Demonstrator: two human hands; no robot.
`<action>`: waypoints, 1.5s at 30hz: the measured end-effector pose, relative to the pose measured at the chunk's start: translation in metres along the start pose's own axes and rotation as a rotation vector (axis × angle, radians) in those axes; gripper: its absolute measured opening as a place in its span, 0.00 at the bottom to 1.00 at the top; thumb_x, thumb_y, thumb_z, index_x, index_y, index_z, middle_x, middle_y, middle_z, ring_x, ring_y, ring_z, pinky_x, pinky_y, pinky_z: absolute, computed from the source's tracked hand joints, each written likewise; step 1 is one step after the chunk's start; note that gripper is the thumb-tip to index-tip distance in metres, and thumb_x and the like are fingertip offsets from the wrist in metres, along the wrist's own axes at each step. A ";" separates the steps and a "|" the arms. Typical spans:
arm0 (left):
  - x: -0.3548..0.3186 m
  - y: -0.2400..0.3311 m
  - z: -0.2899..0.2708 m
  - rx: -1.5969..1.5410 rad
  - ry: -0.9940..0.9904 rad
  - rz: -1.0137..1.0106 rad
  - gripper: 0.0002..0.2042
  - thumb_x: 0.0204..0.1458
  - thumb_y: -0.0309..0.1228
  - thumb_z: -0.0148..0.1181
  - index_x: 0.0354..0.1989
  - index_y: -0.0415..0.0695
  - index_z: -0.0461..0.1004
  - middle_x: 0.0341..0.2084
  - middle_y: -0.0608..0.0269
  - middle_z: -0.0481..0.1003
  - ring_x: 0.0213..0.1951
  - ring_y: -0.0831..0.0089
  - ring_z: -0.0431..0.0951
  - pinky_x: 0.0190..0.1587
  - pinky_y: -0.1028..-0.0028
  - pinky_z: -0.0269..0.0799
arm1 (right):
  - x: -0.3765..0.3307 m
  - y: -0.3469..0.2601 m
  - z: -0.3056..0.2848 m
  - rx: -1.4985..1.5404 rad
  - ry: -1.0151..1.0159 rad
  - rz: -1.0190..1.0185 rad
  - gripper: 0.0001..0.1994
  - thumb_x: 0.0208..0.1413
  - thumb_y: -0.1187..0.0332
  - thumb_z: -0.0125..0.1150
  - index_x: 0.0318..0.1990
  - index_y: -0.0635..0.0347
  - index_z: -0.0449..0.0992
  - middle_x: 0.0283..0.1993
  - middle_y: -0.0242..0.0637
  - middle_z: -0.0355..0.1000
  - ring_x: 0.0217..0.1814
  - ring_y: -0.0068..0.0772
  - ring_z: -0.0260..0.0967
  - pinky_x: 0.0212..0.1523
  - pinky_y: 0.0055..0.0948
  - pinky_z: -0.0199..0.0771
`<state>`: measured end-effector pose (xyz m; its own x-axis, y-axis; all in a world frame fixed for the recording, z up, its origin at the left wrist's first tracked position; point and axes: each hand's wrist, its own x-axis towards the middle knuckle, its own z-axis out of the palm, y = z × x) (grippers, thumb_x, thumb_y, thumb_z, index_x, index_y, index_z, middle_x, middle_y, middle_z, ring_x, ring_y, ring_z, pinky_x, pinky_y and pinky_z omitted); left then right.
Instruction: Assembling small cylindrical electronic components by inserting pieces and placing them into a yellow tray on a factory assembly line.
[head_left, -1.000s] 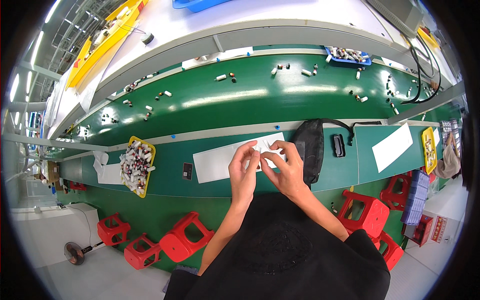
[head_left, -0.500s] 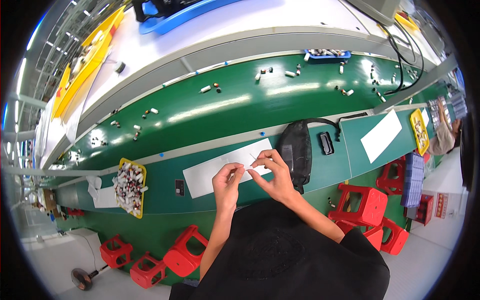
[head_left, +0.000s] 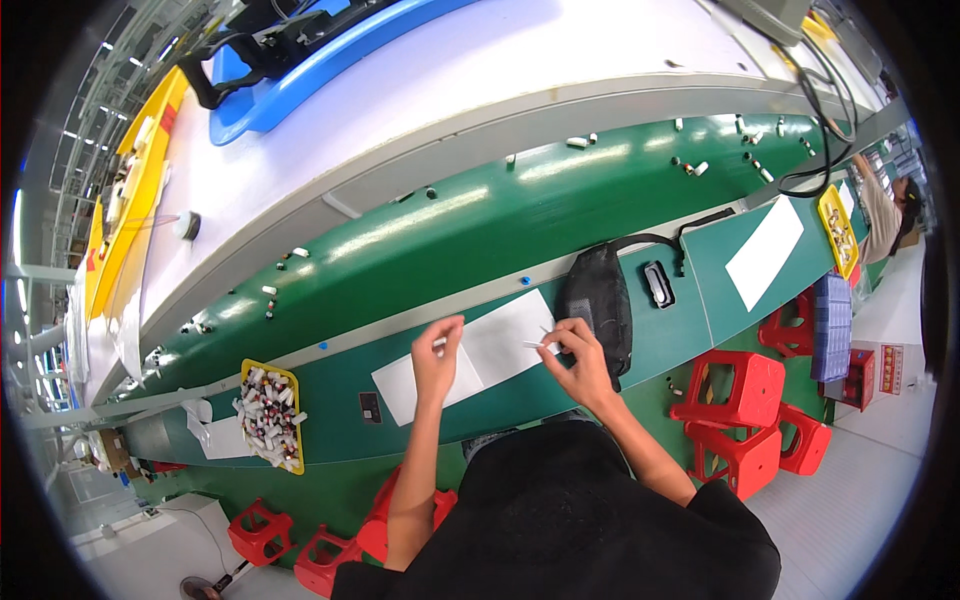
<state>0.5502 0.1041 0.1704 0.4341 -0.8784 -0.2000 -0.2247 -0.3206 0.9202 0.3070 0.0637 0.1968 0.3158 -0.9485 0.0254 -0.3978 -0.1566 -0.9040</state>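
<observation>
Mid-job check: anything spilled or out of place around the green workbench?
Yes, a few small dark-and-white pieces lie on the green floor beside a red plastic stool, possibly dropped.

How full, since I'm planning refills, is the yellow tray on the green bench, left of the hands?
Full: small white and dark pieces lie heaped across the yellow tray, hiding its floor.

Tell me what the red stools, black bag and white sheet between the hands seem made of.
Stools: probably moulded plastic, smooth, slightly shiny, judging by even colour and rounded openings.
Bag: seemingly dull synthetic fabric, given its uneven surface and loosely curving strap.
Sheet: likely matt paper or thin card, flat with crisp edges; plastic is possible.
</observation>
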 end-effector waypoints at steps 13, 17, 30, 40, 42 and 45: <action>0.202 -0.218 -0.046 0.945 -0.008 0.651 0.12 0.56 0.23 0.54 0.48 0.41 0.76 0.46 0.54 0.78 0.49 0.60 0.77 0.50 0.65 0.73 | -0.038 0.035 -0.011 -0.145 0.221 0.349 0.06 0.50 0.73 0.69 0.35 0.62 0.79 0.41 0.38 0.68 0.41 0.33 0.70 0.38 0.27 0.71; 0.390 -0.163 -0.020 1.220 0.072 0.832 0.13 0.56 0.24 0.53 0.50 0.41 0.75 0.47 0.53 0.77 0.51 0.58 0.76 0.52 0.63 0.73 | -0.039 0.015 -0.006 -0.075 0.219 0.330 0.06 0.51 0.73 0.69 0.36 0.61 0.79 0.42 0.38 0.68 0.42 0.35 0.71 0.40 0.29 0.72; 0.239 -0.083 0.120 1.092 -0.187 0.899 0.09 0.58 0.33 0.58 0.44 0.44 0.74 0.38 0.54 0.76 0.45 0.56 0.75 0.42 0.60 0.72 | -0.081 0.031 -0.048 -0.017 0.293 0.301 0.06 0.52 0.71 0.69 0.37 0.58 0.78 0.41 0.36 0.67 0.42 0.33 0.69 0.42 0.30 0.72; 0.060 0.011 0.104 -0.766 -0.152 -0.411 0.15 0.66 0.40 0.50 0.55 0.46 0.69 0.44 0.55 0.74 0.38 0.68 0.78 0.46 0.63 0.81 | -0.067 0.021 -0.068 0.316 0.320 0.211 0.05 0.55 0.75 0.66 0.37 0.63 0.77 0.45 0.32 0.68 0.43 0.23 0.69 0.40 0.24 0.71; 0.031 0.008 0.091 -0.895 -0.130 -0.493 0.15 0.66 0.38 0.50 0.55 0.43 0.69 0.47 0.53 0.74 0.43 0.67 0.78 0.50 0.63 0.79 | -0.054 0.017 -0.066 0.519 0.261 0.220 0.03 0.58 0.78 0.63 0.36 0.67 0.75 0.44 0.29 0.67 0.40 0.17 0.67 0.39 0.16 0.68; -0.007 0.005 0.075 -1.028 -0.205 -0.535 0.16 0.66 0.34 0.51 0.56 0.36 0.68 0.53 0.50 0.73 0.50 0.65 0.76 0.58 0.65 0.75 | -0.037 0.014 -0.057 0.594 0.180 0.180 0.03 0.59 0.78 0.63 0.36 0.66 0.75 0.44 0.28 0.68 0.42 0.17 0.67 0.43 0.18 0.68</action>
<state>0.4804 0.0820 0.1515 0.0902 -0.7896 -0.6070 0.7937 -0.3111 0.5227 0.2403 0.0803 0.2075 0.1190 -0.9851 -0.1243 0.1297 0.1396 -0.9817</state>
